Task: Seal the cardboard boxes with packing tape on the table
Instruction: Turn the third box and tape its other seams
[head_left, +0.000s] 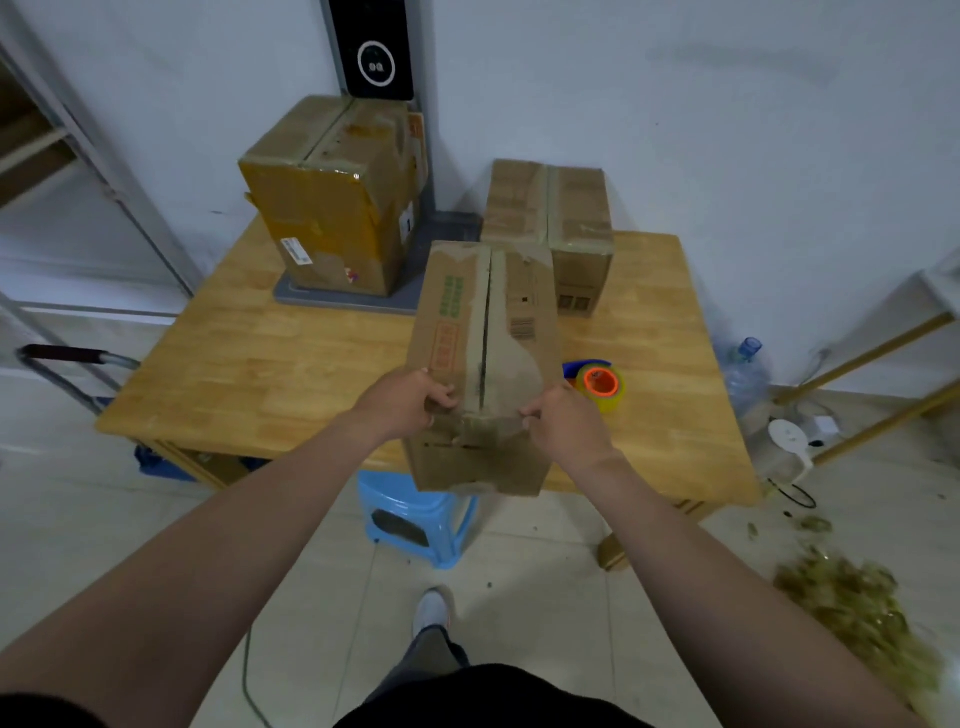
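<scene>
Brown cardboard fills the middle of your view: the front box (483, 364) stands at the near edge of the wooden surface (260, 364), long side running away from you. Its two top flaps are folded down, but a dark slit shows between them along the centre seam.

Your left grip (415, 402) has its fingers curled over the near end of the left flap. Your right grip (563, 421) pinches the near end of the right flap, thumb and fingers closed on the cardboard.

Just right of the front box, touching the surface, lies the tape roll (602, 387), yellowish with an orange core, and a blue dispenser (584, 368) sits against its far side.

Behind, a tall box (332, 208) stands on a grey base (337, 301) at the rear left. A low box (550, 218) with tape along its top sits at the rear, close behind the front box. A blue stool (415, 519) stands on the floor below the near edge.
</scene>
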